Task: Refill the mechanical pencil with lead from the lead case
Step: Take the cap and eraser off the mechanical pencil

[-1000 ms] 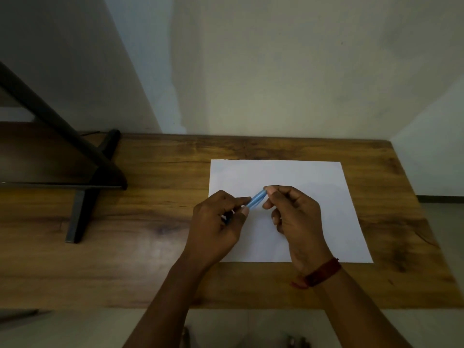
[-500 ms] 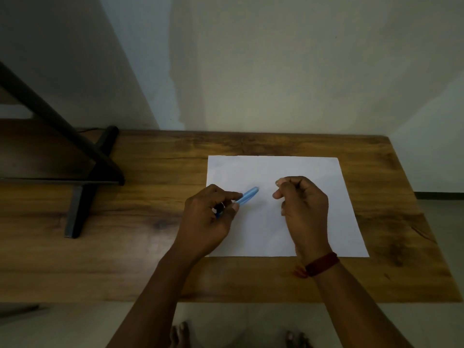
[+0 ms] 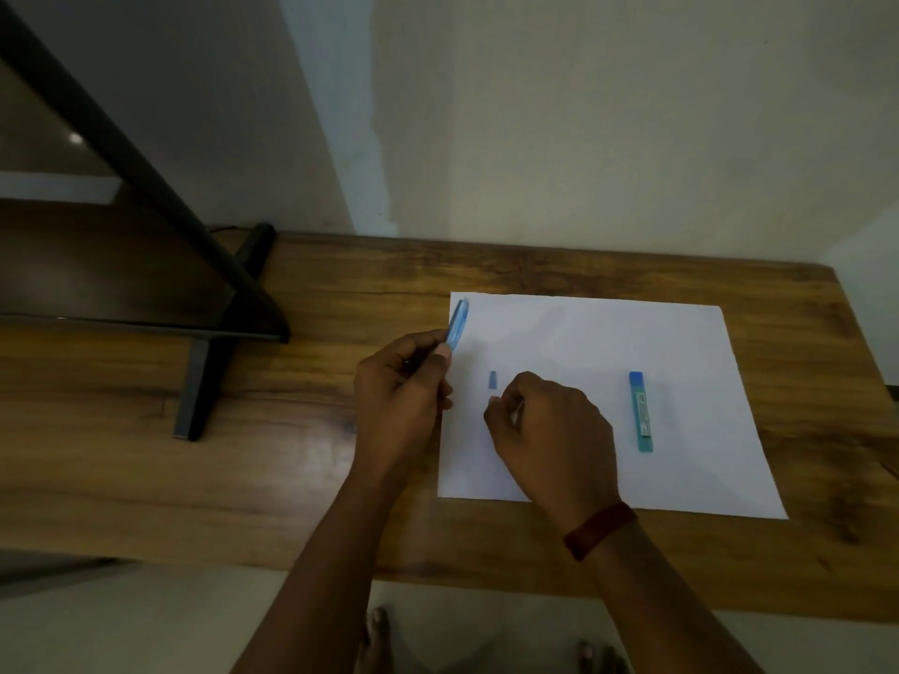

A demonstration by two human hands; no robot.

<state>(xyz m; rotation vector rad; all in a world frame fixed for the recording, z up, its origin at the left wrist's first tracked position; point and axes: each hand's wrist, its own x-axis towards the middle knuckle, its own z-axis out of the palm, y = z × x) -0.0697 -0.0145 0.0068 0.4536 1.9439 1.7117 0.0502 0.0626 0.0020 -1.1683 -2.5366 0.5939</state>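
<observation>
One pencil (image 3: 458, 327) clamped in left fingers (image 3: 422, 343) | right fingers (image 3: 497, 407) curled, grasp unclear | lead case (image 3: 640, 412) on paper (image 3: 584, 342), contents unseen

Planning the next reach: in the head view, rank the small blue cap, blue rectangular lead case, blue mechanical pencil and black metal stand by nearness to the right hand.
1. Small blue cap: just past the fingertips of the right hand.
2. Blue rectangular lead case: to its right.
3. Blue mechanical pencil: held in the left hand.
4. Black metal stand: far left.
</observation>
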